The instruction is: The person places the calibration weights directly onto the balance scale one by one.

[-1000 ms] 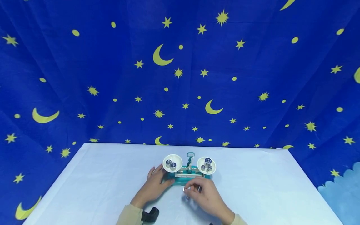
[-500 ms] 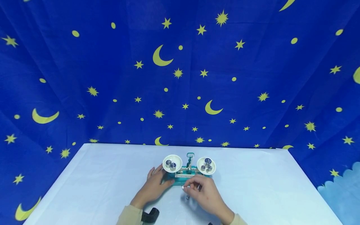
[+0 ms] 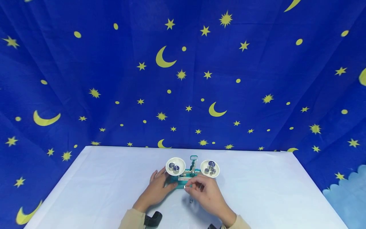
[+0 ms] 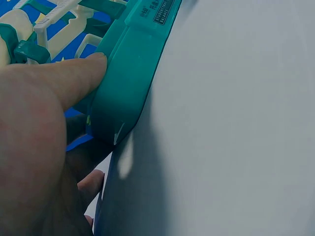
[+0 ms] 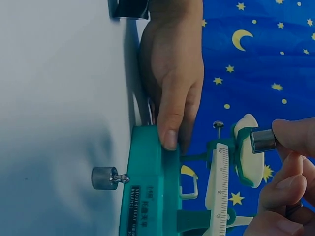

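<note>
A green balance scale [image 3: 180,185] stands on the white table, its two white pans raised. My left hand [image 3: 155,190] grips the base's left end; in the left wrist view the thumb [image 4: 86,73] lies on the green base [image 4: 130,73] and the fingers go behind it. Between thumb and fingertips, my right hand [image 3: 208,194] pinches a small metal weight [image 5: 263,141], held up in front of the scale. Another knobbed weight [image 5: 104,178] stands on the table before the base. Two metal weights [image 3: 176,169] sit in the left pan [image 3: 180,163], several in the right pan [image 3: 204,164].
The white-covered table [image 3: 257,190] reaches back to a blue curtain [image 3: 114,79] with yellow moons and stars. A black wrist device [image 3: 152,219] is on the left wrist, below a beige sleeve [image 3: 132,219].
My right hand has moved slightly up and toward the scale with the pinched weight, so more of the weight on the table shows. The left hand stays in place.
</note>
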A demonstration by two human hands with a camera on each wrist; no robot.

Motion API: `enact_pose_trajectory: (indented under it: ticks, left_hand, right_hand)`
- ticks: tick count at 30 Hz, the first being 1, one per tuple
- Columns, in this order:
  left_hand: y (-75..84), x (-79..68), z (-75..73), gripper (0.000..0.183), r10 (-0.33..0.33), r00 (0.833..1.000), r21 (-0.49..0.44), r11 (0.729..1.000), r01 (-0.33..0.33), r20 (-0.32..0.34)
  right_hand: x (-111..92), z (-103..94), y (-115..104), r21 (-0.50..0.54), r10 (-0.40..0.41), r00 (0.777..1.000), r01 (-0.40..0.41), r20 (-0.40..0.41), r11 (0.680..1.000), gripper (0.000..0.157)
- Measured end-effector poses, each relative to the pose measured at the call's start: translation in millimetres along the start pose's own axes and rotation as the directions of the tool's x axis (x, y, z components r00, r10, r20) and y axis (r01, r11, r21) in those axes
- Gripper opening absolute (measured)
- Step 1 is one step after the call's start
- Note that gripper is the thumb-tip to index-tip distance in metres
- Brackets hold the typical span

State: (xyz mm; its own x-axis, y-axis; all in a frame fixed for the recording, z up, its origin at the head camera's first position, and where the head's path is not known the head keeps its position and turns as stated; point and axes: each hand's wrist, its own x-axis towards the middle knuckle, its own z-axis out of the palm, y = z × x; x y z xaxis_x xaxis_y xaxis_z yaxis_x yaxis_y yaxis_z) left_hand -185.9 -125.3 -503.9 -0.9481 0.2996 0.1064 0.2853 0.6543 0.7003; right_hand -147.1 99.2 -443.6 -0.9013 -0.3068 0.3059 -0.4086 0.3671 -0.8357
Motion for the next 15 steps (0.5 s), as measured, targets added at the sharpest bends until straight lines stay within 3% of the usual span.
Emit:
enact_pose_trajectory:
  ticks: [15]
  left_hand:
    - [1.4, 0.7, -0.6, 0.072, -0.009, 1.000, 0.007, 1.000, 0.009, 0.011]
  right_hand:
    - [6.7, -1.4, -7.0, -0.013, 0.019, 0.998, -0.020, -0.052, 1.000, 0.011]
